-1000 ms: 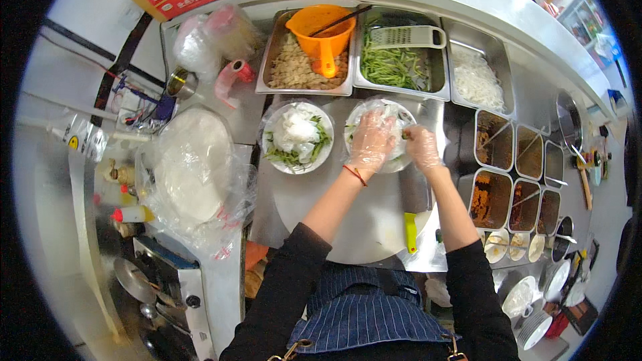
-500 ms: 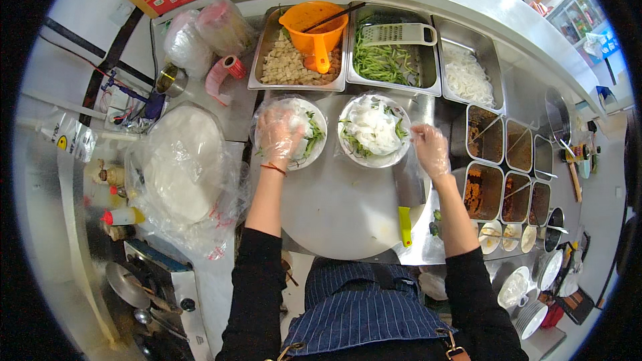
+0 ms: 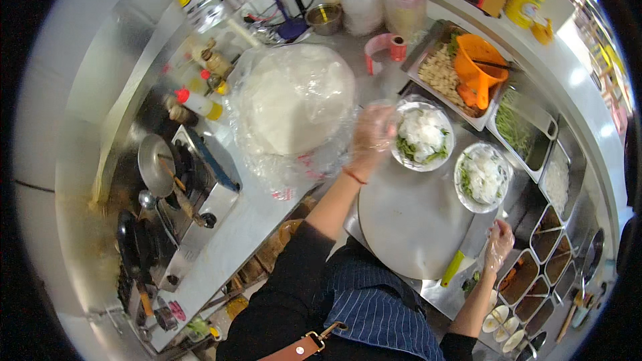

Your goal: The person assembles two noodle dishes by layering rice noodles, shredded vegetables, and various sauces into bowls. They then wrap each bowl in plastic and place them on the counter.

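My left hand [image 3: 372, 135], in a clear plastic glove, is beside the left rim of a white bowl [image 3: 424, 135] heaped with white noodles over green cucumber shreds. Motion blur smears its fingers, and I see nothing for certain in them. A second bowl [image 3: 483, 177] with the same noodles and shreds stands to its right, nearer to me. Below that bowl is my right hand [image 3: 499, 241], also gloved, with its fingers curled in and no held thing showing. Both bowls rest at the far side of a round grey board [image 3: 408, 220]. A cleaver [image 3: 453, 269] with a green handle lies at its right edge.
Metal trays behind the bowls hold pale cubes [image 3: 438, 77] with an orange scoop [image 3: 478, 67], green shreds [image 3: 513, 120] and noodles [image 3: 555, 177]. Sauce tins [image 3: 518, 281] stand right. Left are a plastic-covered white stack [image 3: 294, 100], squeeze bottles [image 3: 198, 103] and a stove with a pan [image 3: 157, 164].
The view has swung to the left, so the counter appears turned and shifted right. My left hand has come off the left bowl's noodles to its side. My right hand has drawn back nearer to me.
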`<action>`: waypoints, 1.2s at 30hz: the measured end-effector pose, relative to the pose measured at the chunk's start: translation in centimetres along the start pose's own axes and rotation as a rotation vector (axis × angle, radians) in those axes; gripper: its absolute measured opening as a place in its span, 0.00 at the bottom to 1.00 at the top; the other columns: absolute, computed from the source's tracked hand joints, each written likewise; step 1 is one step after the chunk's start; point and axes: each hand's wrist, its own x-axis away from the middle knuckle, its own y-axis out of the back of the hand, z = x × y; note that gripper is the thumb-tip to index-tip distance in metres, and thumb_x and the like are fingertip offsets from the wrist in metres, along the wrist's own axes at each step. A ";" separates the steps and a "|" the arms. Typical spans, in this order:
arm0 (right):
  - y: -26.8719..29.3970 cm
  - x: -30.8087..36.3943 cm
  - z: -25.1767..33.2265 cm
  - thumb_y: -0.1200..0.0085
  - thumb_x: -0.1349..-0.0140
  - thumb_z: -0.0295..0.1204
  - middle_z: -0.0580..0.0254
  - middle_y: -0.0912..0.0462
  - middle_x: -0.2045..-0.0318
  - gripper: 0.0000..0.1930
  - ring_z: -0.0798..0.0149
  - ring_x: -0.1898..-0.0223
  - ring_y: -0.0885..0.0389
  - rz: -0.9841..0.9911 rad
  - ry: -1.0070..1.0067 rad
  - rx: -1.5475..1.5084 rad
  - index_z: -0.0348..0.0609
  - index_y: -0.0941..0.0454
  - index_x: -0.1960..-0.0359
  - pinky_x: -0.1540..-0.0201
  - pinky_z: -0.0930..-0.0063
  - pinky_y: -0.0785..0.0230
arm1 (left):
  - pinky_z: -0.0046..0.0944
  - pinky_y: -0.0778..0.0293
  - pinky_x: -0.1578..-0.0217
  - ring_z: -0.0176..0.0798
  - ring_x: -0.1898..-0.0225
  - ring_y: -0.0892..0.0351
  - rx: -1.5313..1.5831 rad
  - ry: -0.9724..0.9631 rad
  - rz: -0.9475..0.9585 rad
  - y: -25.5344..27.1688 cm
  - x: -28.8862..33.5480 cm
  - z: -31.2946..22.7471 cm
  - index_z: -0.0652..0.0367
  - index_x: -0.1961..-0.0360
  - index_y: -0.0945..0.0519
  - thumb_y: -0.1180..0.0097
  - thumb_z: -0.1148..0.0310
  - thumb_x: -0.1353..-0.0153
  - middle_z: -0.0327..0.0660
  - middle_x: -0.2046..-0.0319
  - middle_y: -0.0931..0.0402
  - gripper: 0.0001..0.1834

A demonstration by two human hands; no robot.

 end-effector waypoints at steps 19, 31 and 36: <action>-3.7 8.0 -1.0 0.45 0.40 0.26 0.49 0.17 0.70 0.09 0.55 0.69 0.18 0.104 0.160 0.345 0.33 0.19 0.63 0.61 0.65 0.27 | 0.55 0.30 0.52 0.58 0.53 0.25 -0.532 0.710 0.186 22.6 12.6 21.2 0.61 0.59 0.20 0.46 0.67 0.45 0.53 0.56 0.22 0.14; -5.4 13.3 -6.0 0.35 0.58 0.24 0.36 0.27 0.49 0.37 0.38 0.44 0.30 0.064 0.004 0.576 0.32 0.34 0.42 0.41 0.51 0.38 | 0.56 0.43 0.40 0.54 0.41 0.34 -0.725 0.433 0.369 24.1 17.0 16.8 0.58 0.53 0.20 0.38 0.57 0.49 0.47 0.47 0.26 0.24; -6.3 13.2 -4.4 0.36 0.52 0.27 0.35 0.23 0.56 0.32 0.37 0.51 0.24 -0.097 -0.125 0.485 0.34 0.36 0.44 0.46 0.54 0.32 | 0.47 0.28 0.51 0.45 0.56 0.21 -0.216 0.489 -0.110 27.0 10.0 9.7 0.63 0.52 0.22 0.40 0.63 0.41 0.47 0.57 0.21 0.19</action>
